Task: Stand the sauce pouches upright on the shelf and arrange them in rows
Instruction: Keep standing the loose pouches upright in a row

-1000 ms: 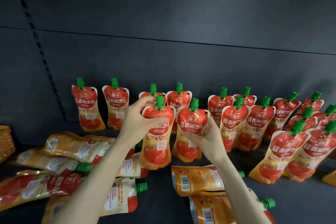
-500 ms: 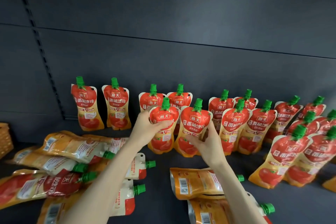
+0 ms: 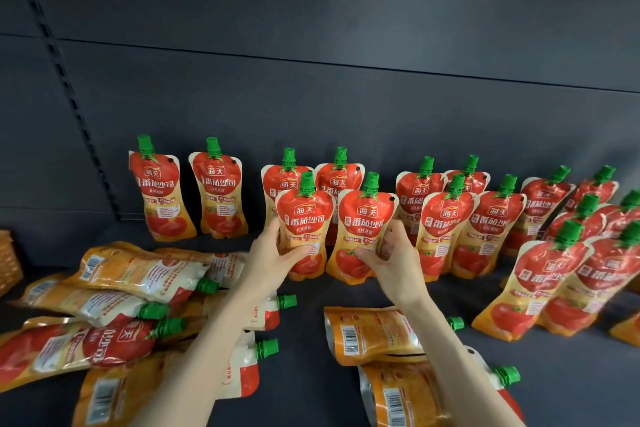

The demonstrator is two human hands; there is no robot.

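Left hand (image 3: 273,255) grips glossy foil pouch (image 3: 304,218) by side; right hand (image 3: 394,258) grips second pouch (image 3: 367,224). Both upright, green ribbed caps (image 3: 306,182). Two flat pouches (image 3: 370,336) near shelf (image 3: 301,385) front edge.

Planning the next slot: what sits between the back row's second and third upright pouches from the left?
Nothing: the head view shows bare shelf between the second pouch and the third pouch.

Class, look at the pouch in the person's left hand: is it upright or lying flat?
Upright: the pouch in the left hand has its green cap on top, base down at the shelf.
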